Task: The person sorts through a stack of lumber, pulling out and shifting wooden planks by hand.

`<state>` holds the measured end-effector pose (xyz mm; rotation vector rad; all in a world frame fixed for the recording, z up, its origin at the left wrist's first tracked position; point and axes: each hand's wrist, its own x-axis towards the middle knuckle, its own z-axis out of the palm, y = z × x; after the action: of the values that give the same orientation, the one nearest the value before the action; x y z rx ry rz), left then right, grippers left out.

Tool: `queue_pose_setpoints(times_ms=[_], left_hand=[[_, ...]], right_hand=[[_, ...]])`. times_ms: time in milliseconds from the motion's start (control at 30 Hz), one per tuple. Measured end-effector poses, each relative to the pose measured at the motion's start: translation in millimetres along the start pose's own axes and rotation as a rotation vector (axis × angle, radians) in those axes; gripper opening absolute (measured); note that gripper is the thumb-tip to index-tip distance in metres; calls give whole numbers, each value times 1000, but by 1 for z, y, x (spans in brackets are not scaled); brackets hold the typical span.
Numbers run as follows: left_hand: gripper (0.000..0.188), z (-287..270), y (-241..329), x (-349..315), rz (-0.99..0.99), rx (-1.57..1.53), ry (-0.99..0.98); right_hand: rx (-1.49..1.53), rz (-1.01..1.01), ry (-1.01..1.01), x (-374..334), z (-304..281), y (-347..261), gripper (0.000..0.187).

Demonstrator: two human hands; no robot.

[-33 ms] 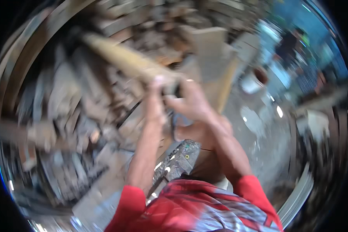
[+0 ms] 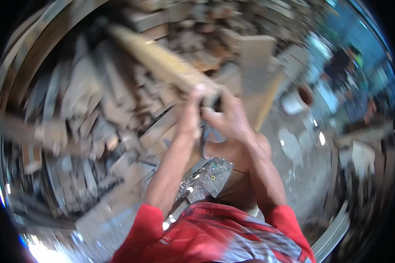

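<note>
A long, squared yellowish wooden beam point(image 2: 160, 59) slants from the far left toward me. Its near end lies between my hands. My left hand point(image 2: 190, 111) is closed on the left side of that end, the thumb or a fingertip along its edge. Around the right side of the same end, my right hand point(image 2: 230, 115) is closed, with its thumb below. Motion blur hides the exact finger positions. The dark end face of the beam shows between the two hands.
Heaped scrap wood point(image 2: 81, 98) fills the left and far side. A wide board point(image 2: 256, 59) leans upright ahead, near a narrow yellowish strip point(image 2: 267, 101). A white bucket point(image 2: 292, 104) stands on the grey floor point(image 2: 309, 162). Another person point(image 2: 338, 65) is at the far right.
The whole view has shifted, so the hands, beam and surroundings sit slightly farther right. Blur is less. Both hands keep their hold on the beam.
</note>
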<state>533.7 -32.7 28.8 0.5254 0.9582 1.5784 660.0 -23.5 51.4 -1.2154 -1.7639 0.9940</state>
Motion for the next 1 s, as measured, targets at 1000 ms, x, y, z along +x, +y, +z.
queue_pose_setpoints(times_ms=[1000], left_hand=[[90,-94,-26,-15,-177,-318,-271]], right_hand=[[-47,132,135,-38,63,-57,44]])
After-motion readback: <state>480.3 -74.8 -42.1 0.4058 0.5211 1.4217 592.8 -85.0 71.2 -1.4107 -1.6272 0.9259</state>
